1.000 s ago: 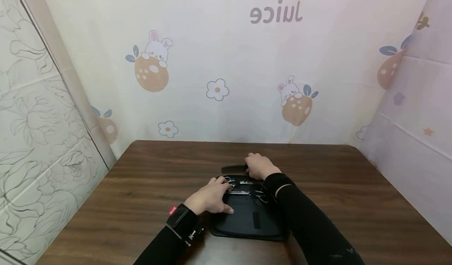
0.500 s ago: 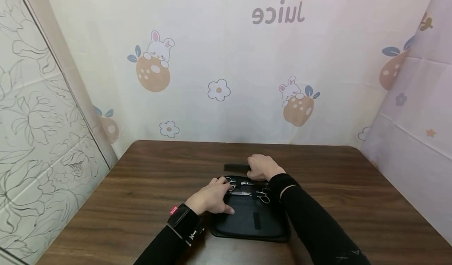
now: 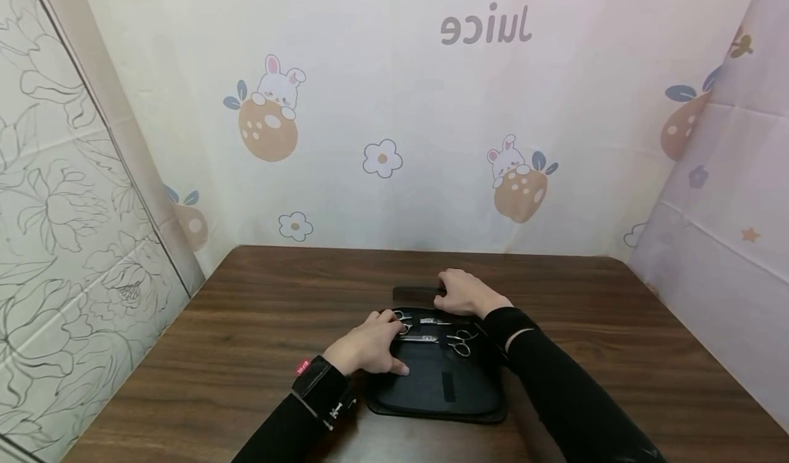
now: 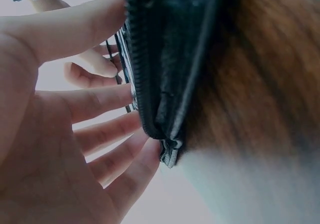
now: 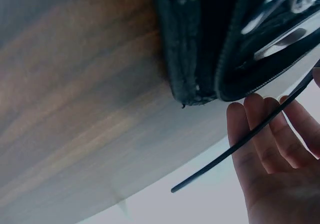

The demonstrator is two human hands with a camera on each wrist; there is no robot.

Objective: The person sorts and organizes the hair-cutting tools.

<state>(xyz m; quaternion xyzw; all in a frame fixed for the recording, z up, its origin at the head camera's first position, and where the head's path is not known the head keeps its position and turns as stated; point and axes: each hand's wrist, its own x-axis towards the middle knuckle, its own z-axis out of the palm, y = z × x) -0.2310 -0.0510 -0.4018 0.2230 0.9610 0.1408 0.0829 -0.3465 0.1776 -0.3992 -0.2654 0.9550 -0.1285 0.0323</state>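
A black zippered case (image 3: 411, 382) lies spread out on the brown table, with silver scissors (image 3: 461, 346) held under straps in its upper part. My left hand (image 3: 365, 343) rests on the left side of the case, fingers spread. In the left wrist view its fingertips touch the zipped edge (image 4: 145, 99). Just beyond the far edge of the case, my right hand (image 3: 466, 293) pinches a flat black comb (image 3: 414, 294) that points left. The right wrist view shows this comb edge-on as a thin dark strip, crossing in front of the fingers (image 5: 255, 154).
Wood-grain table (image 3: 277, 298) extends around the case on all sides. A pale printed curtain (image 3: 345, 196) hangs behind the table's far edge, and patterned panels (image 3: 80, 230) stand at the sides.
My right hand has shifted slightly right with the comb, and its forearm has swung right, uncovering more scissor handles. The left hand stays in place.
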